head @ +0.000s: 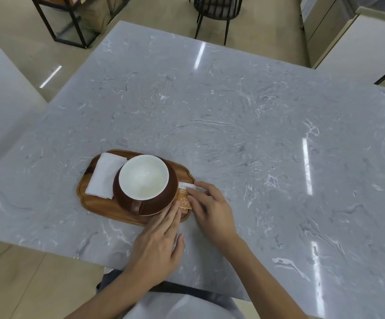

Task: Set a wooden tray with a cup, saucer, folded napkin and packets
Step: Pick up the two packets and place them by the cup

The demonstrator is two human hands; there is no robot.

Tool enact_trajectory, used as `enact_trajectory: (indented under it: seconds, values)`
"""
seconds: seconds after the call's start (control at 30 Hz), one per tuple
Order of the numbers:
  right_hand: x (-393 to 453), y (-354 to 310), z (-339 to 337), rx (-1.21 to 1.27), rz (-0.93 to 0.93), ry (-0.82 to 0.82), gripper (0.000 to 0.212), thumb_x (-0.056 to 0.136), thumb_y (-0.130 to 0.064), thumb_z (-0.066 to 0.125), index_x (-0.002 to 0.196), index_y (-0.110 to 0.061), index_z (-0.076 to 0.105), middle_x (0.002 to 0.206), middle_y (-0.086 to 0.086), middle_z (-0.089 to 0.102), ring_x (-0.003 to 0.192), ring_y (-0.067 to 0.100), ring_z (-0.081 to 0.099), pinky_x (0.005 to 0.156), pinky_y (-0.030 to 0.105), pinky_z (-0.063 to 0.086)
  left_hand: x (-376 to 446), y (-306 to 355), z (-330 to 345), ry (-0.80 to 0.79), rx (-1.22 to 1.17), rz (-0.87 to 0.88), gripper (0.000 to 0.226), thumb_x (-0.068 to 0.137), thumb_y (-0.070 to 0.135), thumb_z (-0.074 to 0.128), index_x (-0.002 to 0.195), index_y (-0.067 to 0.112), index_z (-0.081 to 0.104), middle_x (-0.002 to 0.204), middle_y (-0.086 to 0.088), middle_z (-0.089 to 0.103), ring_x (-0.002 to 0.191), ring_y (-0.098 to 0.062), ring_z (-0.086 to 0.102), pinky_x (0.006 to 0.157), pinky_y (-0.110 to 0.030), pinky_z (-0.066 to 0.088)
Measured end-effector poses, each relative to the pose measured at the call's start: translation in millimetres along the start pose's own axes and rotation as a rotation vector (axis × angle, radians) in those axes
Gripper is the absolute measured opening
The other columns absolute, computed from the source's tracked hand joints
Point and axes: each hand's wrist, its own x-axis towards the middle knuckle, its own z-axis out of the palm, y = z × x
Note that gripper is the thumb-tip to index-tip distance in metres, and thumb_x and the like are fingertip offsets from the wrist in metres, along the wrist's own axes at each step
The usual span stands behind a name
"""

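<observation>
Packets [185, 197] lie at the wooden tray's [101, 206] right end, long axis along that edge; right hand [210, 207] presses them flat-fingered, left hand [161, 240] open, fingertips touching beside the saucer [161, 207]

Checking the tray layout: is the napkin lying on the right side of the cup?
No, the folded white napkin lies at the tray's left end, left of the cup.

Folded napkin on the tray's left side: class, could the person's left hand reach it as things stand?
Probably yes. The folded napkin lies uncovered on the tray, left of the cup. The left hand rests near the saucer and could go around the cup's near side.
</observation>
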Motion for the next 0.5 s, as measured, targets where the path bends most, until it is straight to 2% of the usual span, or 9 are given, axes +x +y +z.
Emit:
enact_trajectory:
  seconds: [0.17, 0.27, 0.37, 0.5]
  values:
    - [0.2, 6.0, -0.9, 0.124, 0.007, 0.015, 0.024, 0.1, -0.027, 0.064, 0.122, -0.025, 0.074, 0.132, -0.006, 0.061, 0.092, 0.008, 0.068, 0.076, 0.029, 0.059, 1.2, 2.9, -11.1, 0.029, -0.149, 0.01, 0.055, 0.095, 0.034, 0.049, 0.145, 0.01, 0.053, 0.154, -0.003, 0.048, 0.139, -0.016, 0.05, 0.109, -0.032, 0.047]
    - [-0.8, 5.6, -8.5, 0.172, 0.034, 0.048, 0.021, 0.1, -0.027, 0.064, 0.12, -0.026, 0.073, 0.128, -0.007, 0.062, 0.097, 0.004, 0.067, 0.073, 0.03, 0.06, -0.6, 7.0, -25.5, 0.07, -0.188, 0.062, 0.049, 0.095, 0.031, 0.052, 0.14, 0.013, 0.059, 0.147, -0.001, 0.057, 0.131, -0.013, 0.057, 0.102, -0.024, 0.05]
    - [2.4, 1.4, -22.9, 0.151, 0.039, 0.069, 0.021, 0.101, -0.024, 0.063, 0.119, -0.024, 0.073, 0.127, -0.007, 0.064, 0.102, 0.008, 0.066, 0.071, 0.033, 0.06, 4.9, 10.1, -45.3, 0.106, -0.232, 0.1, 0.043, 0.096, 0.029, 0.054, 0.135, 0.014, 0.064, 0.136, 0.0, 0.065, 0.123, -0.011, 0.063, 0.098, -0.026, 0.055]
    - [15.9, -15.3, -45.4, 0.022, -0.016, 0.116, 0.025, 0.1, -0.031, 0.064, 0.122, -0.022, 0.071, 0.128, -0.007, 0.067, 0.118, 0.011, 0.062, 0.086, 0.035, 0.059, 26.0, 13.0, -82.8, 0.204, -0.24, 0.199, 0.039, 0.096, 0.022, 0.056, 0.133, 0.014, 0.066, 0.133, 0.001, 0.067, 0.124, -0.011, 0.059, 0.101, -0.026, 0.052]
